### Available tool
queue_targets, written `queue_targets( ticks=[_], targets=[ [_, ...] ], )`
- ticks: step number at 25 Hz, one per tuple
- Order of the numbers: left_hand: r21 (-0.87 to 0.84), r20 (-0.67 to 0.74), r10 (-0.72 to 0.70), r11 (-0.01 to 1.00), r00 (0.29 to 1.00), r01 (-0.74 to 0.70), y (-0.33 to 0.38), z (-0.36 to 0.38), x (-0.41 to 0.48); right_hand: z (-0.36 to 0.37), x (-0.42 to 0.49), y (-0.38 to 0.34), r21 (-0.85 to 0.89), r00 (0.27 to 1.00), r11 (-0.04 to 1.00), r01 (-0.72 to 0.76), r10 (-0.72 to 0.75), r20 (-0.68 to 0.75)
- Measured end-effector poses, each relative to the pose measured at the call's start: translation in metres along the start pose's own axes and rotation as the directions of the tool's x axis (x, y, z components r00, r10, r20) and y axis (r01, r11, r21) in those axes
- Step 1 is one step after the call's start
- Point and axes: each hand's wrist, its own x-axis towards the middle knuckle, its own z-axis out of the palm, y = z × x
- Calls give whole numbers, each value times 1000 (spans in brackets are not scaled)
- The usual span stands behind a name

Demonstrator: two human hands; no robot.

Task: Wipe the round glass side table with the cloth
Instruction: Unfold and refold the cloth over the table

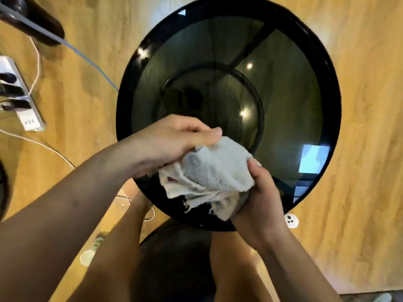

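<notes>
forearms come in from the bottom of view, nearest the lens, and meet over the near edge of the surface, a round dark glass top in a black rim.

obs: left hand lies over the top of the cloth, thumb and fingers curled to pinch its upper fold. right hand comes from below, fingers wrapped round the cloth's lower right end. both hands are closed on the cloth; neither is free.

cloth: pale grey-white terry, frayed at its lower hem, bunched between the two hands at the near edge. whether it touches the glass cannot be told.

reading: a two-handed hold on a crumpled cloth suggests it is being gathered into a pad so one palm can press it flat. the position at the near edge suits a wipe starting close and working toward the far edge. no wipe streaks can be made out on the glass.

off the surface: a power strip with plugs and white leads lies on the wooden floor beyond the left edge, and a blue cable runs toward that edge.

writing: none legible. marks on the power strip are too small to read, no label shows on the cloth, and the glass shows only reflections.
</notes>
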Motion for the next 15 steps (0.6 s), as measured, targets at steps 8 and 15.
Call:
queue_targets(
  ticks=[8,15],
  targets=[
    [-316,-312,124,922,942,-225,-82,32,-29,19,54,2,-202,950,950,237,-184,252],
    [-273,-657,161,860,736,-431,-116,17,-6,-4,100,20,-393,822,786,476,-241,515]
  ],
)
